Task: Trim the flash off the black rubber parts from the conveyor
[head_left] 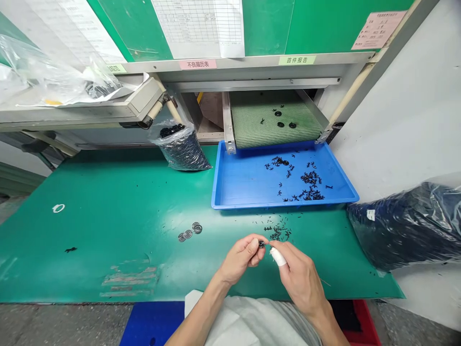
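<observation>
My left hand and my right hand meet above the green mat, pinching a small black rubber part between their fingertips. A white bandage or finger cot covers one finger of my right hand. Just beyond my hands lies a loose scatter of black rubber trimmings. Several round metal washers lie to the left of my hands. The blue plastic tray holds more black pieces and stands beyond the trimmings, out of reach of my fingers' present position.
A green mesh conveyor belt with black parts on it ends above the tray. A clear bag of black parts stands behind the mat, and a large bulging dark bag lies at the right. Papers and plastic sheeting sit on a shelf.
</observation>
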### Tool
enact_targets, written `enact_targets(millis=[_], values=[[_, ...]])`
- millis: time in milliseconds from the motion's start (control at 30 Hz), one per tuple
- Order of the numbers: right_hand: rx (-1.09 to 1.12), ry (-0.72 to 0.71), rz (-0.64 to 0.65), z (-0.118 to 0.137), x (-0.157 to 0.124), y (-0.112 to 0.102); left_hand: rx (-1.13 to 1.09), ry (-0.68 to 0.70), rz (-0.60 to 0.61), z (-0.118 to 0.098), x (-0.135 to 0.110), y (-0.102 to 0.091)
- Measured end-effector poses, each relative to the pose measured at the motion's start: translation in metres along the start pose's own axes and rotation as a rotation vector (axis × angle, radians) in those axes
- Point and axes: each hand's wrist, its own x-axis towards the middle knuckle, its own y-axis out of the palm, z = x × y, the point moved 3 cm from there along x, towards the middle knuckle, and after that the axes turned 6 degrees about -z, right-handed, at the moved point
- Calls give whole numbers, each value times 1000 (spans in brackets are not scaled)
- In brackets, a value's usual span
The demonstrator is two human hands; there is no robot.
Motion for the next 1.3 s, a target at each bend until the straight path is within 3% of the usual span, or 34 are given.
enact_targets(millis=[167,467,733,1300], values=[[41,-3,-15,3,1,0,0,1,45,2,1,-1],[218,88,138,3,-1,10,20,-59,93,20,3,-2],[58,86,32,0,-4,9,2,-49,64,16,3,7],[-135,-28,205,-3,-11,3,216,-31,61,6,0,5]])
